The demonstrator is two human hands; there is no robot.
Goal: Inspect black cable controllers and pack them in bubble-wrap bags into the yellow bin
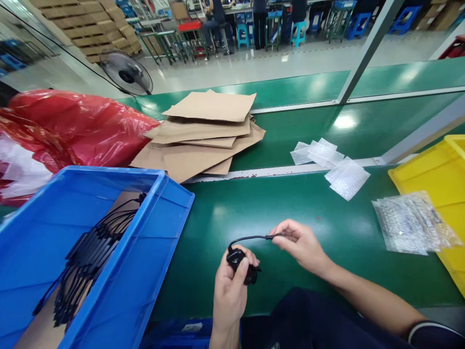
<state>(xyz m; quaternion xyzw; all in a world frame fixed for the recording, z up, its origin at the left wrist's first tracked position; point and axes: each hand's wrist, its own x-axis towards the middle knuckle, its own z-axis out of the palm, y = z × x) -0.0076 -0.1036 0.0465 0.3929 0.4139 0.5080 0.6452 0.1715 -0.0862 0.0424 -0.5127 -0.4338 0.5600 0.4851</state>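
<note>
A small black device with a cable (238, 259) is gripped in my left hand (229, 286), the thumb pressed on its face. Its short black cable (250, 237) arches up and over to my right hand (300, 245), which pinches the far end between thumb and fingertips. That cable end is mostly covered by the fingers. Both hands are held above the green table (203, 228). To the left, several similar black devices with cables (94, 257) lie on cardboard inside a blue bin (174, 208).
Brown cardboard sheets (214, 126) are piled at the back. Bubble-wrap pouches (347, 177) lie at right, near filled clear bags (414, 223) by a yellow bin (432, 169). A red plastic bag (83, 126) sits behind the blue bin. A metal post (366, 53) rises behind; people sit farther off.
</note>
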